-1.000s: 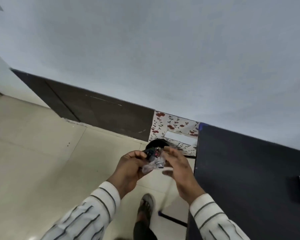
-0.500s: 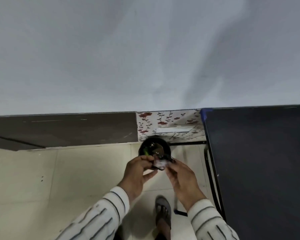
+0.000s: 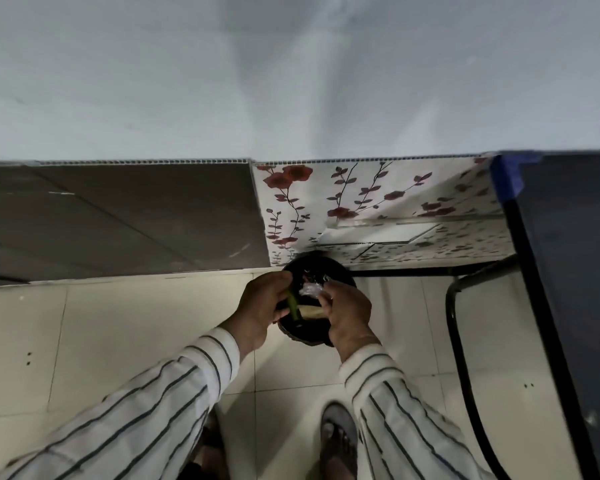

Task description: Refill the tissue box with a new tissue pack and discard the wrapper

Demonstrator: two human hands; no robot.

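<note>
- While you stand on the pale tiled floor (image 3: 118,341), both your hands hover over a round black bin (image 3: 317,271) that sits on the floor against the wall.
- Your right hand (image 3: 347,315) has its fingers curled, pinching a small crumpled clear wrapper (image 3: 310,289) at the fingertips, right above the bin's opening.
- Your left hand (image 3: 260,311) sits just beside the right, its fingers bent inward toward the bin's rim; you cannot tell from this view whether it grips the rim or only touches it.
- Between the two hands, inside the bin, a green stick-like piece (image 3: 293,306) and a pale tan piece (image 3: 310,310) show; what they are is unclear.
- Both your sleeves (image 3: 153,410) are white with thin dark stripes.
- Behind the bin, a white panel printed with red flowers (image 3: 361,199) stands along the wall, and a dark brown skirting (image 3: 118,220) runs to its left.
- At your right, a dark surface (image 3: 575,271) with a blue taped corner (image 3: 504,178) stands on a black metal frame (image 3: 465,358).
- One sandalled foot (image 3: 336,441) shows on the tiles below your right sleeve.
- No tissue box or tissue pack is visible to you here; only the wrapper is.
</note>
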